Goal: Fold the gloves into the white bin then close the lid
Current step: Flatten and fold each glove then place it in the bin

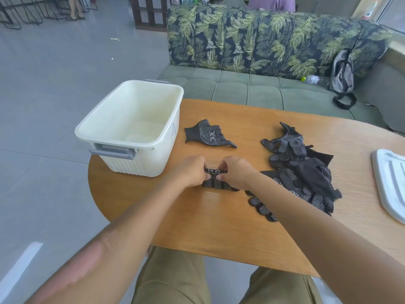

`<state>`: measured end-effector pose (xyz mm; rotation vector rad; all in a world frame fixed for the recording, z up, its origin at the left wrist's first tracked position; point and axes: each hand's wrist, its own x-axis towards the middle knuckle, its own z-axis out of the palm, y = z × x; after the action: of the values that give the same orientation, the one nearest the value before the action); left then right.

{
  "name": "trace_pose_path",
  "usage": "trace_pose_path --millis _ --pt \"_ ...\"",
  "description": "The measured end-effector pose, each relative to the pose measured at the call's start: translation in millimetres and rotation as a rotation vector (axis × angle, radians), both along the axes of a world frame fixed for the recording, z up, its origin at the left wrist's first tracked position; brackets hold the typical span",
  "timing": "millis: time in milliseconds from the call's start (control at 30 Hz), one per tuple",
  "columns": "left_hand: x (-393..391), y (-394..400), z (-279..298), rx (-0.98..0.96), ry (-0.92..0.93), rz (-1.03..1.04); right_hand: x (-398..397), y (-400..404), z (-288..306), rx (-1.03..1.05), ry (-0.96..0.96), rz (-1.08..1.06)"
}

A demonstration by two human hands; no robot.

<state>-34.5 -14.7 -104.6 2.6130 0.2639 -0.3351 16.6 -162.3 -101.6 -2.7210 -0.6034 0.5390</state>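
Both hands (pixel 215 172) pinch glove (pixel 215 179) mid-table (pixel 197 227).

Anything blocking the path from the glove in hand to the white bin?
Nothing visible. The black dotted glove, pinched by the left hand and right hand, lies just right of the open white plastic bin; bare wooden table between.

A lounge or common room: beyond the hands (pixel 215 172) stands a leaf-patterned sofa (pixel 274 47), with a rounded wooden desk (pixel 219 216) and grey tiled floor (pixel 43 84).
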Motion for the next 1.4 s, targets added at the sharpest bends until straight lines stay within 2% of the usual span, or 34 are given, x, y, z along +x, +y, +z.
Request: trace_pose_path --millis 200,367,567,1067,1400 --pt "13 -4 2 0.09 0.093 -0.085 1 6 6 -0.082 0.024 0.019" --pt "8 1 4 0.015 0.05 -0.105 -5 4 11 -0.102 0.039 0.041" --pt "-4 5 14 -0.061 -0.04 -0.091 -17 -3 27 -0.019 0.044 0.014" --pt "-24 47 156 0.039 -0.333 -0.098 -30 30 159 0.1 -0.226 0.109" --pt "-33 119 184 0.086 -0.371 -0.032 -30 101 187 0.146 -0.293 0.207"
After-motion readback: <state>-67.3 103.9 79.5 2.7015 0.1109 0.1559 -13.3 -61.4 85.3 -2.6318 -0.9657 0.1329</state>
